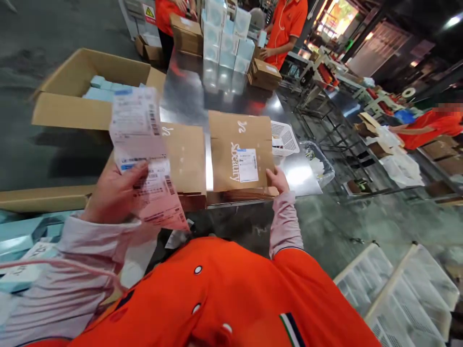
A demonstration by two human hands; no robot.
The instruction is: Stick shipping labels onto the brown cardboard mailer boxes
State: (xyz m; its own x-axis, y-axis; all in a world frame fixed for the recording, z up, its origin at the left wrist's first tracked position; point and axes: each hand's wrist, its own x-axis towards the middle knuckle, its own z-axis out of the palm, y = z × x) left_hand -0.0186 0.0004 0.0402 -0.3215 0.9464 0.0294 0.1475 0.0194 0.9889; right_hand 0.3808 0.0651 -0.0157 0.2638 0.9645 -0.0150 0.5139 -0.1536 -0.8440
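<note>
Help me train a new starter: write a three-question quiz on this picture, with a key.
1. What does the left hand hold?
A) a roll of tape
B) a strip of printed labels
C) scissors
2. True or false: the right hand touches the brown cardboard with the white label.
3. Fill in: in the picture, the white perforated basket sits to the ___ of that cardboard.

Key: 1. B; 2. true; 3. right
</note>
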